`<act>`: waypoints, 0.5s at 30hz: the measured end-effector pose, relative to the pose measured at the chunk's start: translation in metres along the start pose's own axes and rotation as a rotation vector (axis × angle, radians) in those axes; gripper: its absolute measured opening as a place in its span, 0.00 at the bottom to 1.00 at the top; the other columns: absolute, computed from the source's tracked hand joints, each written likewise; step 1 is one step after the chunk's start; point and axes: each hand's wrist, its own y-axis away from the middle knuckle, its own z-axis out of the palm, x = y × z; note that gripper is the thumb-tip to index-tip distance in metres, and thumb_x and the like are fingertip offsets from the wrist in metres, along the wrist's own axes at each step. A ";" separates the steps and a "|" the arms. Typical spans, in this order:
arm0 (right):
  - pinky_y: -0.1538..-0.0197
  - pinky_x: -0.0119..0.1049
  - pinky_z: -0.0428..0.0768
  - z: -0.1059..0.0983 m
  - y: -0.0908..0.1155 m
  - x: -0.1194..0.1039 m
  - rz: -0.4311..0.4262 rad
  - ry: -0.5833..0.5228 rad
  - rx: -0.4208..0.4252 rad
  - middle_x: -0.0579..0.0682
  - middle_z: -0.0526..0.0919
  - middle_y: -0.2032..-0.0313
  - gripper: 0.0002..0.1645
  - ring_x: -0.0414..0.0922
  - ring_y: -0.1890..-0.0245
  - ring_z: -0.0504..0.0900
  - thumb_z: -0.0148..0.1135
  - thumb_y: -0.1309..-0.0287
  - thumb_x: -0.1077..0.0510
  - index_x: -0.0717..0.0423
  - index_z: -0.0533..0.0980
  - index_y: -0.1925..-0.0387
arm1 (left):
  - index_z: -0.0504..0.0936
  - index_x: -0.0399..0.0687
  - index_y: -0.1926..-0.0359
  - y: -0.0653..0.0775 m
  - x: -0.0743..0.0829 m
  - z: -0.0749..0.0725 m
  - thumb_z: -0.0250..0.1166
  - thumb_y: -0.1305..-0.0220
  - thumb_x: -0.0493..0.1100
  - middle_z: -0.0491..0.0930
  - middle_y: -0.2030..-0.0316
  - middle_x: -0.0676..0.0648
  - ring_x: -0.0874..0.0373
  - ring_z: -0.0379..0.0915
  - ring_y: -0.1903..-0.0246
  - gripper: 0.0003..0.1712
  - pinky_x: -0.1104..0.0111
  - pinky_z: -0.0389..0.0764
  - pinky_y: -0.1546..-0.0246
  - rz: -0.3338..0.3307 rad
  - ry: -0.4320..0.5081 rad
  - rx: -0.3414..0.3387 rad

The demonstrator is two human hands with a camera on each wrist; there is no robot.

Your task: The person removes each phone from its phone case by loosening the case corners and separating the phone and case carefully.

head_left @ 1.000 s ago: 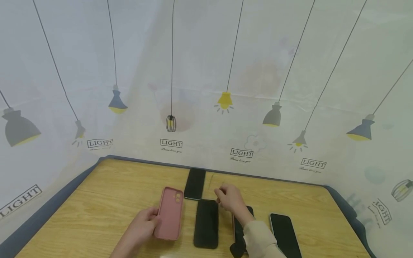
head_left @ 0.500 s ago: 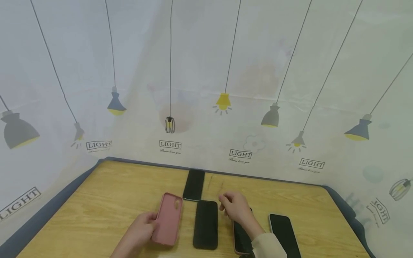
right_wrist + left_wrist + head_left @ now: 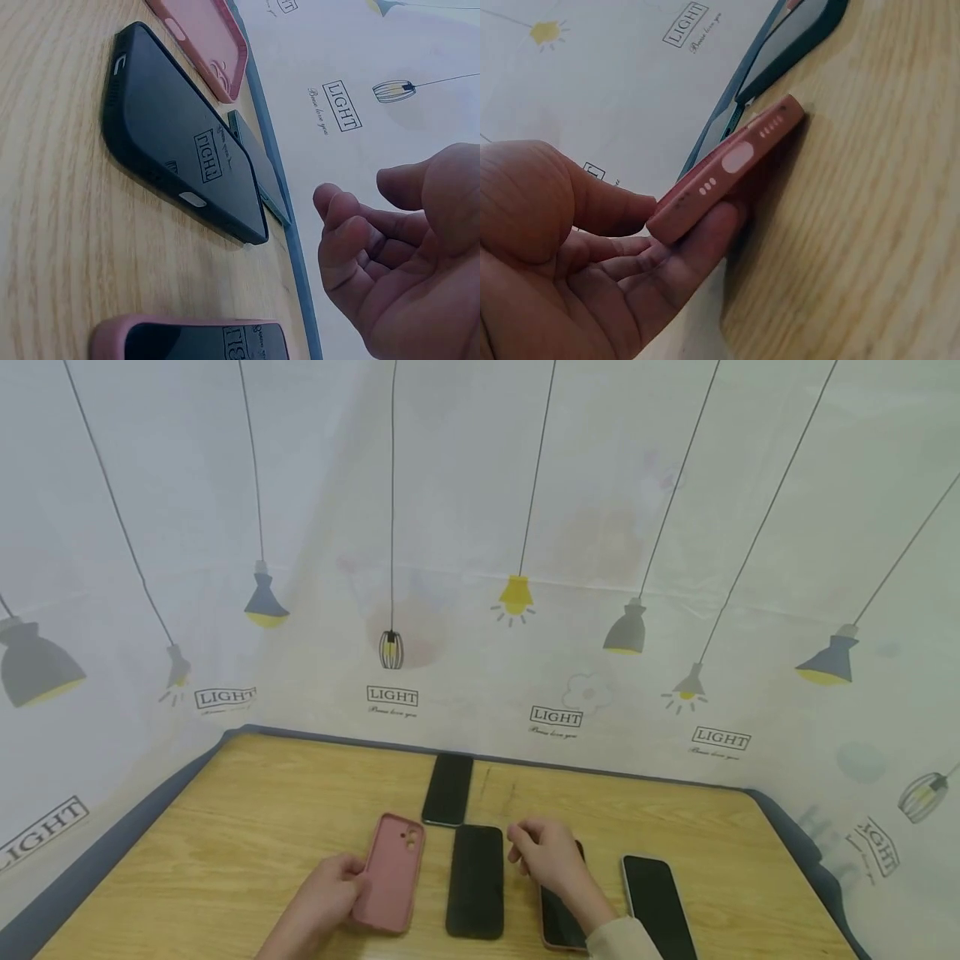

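Observation:
My left hand (image 3: 324, 892) grips a pink phone case (image 3: 392, 870) by its left side, thumb on the inside and fingers beneath. The case lies tilted, its camera cutout at the far end; in the left wrist view its bottom edge (image 3: 737, 157) shows a port opening and small holes. My right hand (image 3: 549, 853) hovers over the table with loosely curled fingers and holds nothing. Beside it lies a phone in a dark case (image 3: 476, 883), screen up. Below the right hand, a phone in a pink case (image 3: 558, 917) is partly covered by the wrist.
Another dark-screened phone (image 3: 448, 789) lies at the table's back edge. To the right rests a phone with a pale edge (image 3: 660, 906). The wooden table (image 3: 225, 835) meets a white cloth wall (image 3: 465, 693) printed with hanging lamps.
My left hand has brought the pink case slightly nearer to me. The right hand has drawn back toward me and a little right, uncovering more of the pink-cased phone's near end.

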 end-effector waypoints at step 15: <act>0.81 0.28 0.69 0.005 0.002 0.004 0.021 -0.021 -0.037 0.48 0.83 0.76 0.17 0.37 0.84 0.72 0.55 0.23 0.56 0.65 0.83 0.61 | 0.76 0.41 0.69 0.002 0.004 -0.002 0.62 0.36 0.39 0.75 0.74 0.47 0.53 0.70 0.73 0.06 0.65 0.71 0.74 0.024 -0.368 0.097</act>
